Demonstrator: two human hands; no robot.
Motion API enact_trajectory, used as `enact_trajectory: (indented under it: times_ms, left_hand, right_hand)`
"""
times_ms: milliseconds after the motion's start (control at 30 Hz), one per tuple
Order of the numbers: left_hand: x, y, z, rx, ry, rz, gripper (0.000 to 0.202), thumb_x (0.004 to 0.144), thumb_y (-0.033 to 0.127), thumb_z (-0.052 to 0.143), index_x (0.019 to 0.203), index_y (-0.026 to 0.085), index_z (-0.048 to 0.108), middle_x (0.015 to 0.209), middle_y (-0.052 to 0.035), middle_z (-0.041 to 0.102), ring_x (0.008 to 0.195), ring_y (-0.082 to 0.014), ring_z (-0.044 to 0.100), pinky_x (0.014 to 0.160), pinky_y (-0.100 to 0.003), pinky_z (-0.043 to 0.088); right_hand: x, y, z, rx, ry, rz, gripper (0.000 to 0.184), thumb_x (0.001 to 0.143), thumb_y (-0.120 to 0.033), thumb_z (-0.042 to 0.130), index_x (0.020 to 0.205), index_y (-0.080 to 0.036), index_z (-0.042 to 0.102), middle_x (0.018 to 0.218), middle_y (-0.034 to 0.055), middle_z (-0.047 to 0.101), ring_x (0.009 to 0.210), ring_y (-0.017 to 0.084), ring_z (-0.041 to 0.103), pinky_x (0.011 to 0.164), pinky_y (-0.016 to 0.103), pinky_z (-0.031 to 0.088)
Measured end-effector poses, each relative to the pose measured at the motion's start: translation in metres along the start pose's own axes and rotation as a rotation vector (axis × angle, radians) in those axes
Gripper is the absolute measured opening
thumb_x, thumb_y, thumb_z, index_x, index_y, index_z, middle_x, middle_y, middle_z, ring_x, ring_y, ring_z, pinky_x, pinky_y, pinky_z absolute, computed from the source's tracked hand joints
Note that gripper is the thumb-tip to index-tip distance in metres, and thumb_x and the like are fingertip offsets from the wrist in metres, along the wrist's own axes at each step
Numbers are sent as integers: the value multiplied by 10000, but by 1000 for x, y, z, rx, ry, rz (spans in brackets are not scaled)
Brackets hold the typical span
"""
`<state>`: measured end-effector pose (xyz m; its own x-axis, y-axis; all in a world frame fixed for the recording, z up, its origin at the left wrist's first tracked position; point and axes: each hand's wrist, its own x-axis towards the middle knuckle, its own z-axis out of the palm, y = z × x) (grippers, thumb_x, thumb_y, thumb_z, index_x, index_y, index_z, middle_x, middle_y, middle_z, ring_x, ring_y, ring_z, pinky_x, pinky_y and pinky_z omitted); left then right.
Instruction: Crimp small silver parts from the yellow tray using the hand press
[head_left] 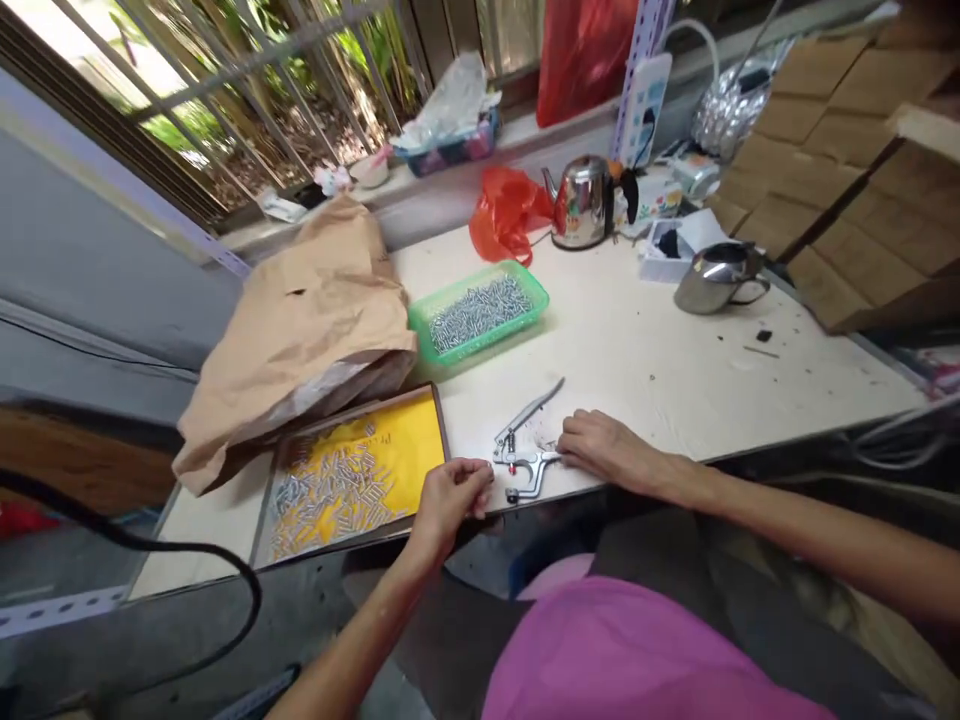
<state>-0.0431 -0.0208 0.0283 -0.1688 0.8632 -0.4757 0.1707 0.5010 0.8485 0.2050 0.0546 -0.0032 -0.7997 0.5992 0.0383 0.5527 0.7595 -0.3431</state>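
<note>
On the table's front edge lie metal snap-fastener pliers point(531, 458), with one handle raised and a small red part at the jaw. My right hand point(600, 445) is closed around the end of the other handle. Just left of the jaw, my left hand point(455, 492) is closed in a pinch; what sits between its fingertips is too small to make out. Beside that hand is a shallow tray point(420, 425) with a yellow bottom, holding many small metal pins point(341, 492). Farther back, a green plastic tray point(480, 352) holds a heap of similar metal pieces point(480, 312).
A large brown paper bag point(300, 310) lies at the left behind the yellow tray. Toward the back stand a steel kettle point(581, 205), a red plastic bag point(506, 212) and a metal pitcher point(712, 280). Stacked cardboard point(847, 190) rises at the right.
</note>
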Motion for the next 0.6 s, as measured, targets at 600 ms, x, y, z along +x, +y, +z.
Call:
enact_trajectory:
  times_ms: [600]
  left_hand:
    - [18, 0, 30, 138, -138, -278, 258, 677, 345, 737, 634, 126, 607, 377, 62, 464, 309, -35, 355, 334, -165, 239]
  right_hand:
    - [-4, 5, 0, -44, 28, 22, 243, 961, -210, 428, 834, -154, 628, 875, 78, 609, 835, 192, 485, 730, 322, 294]
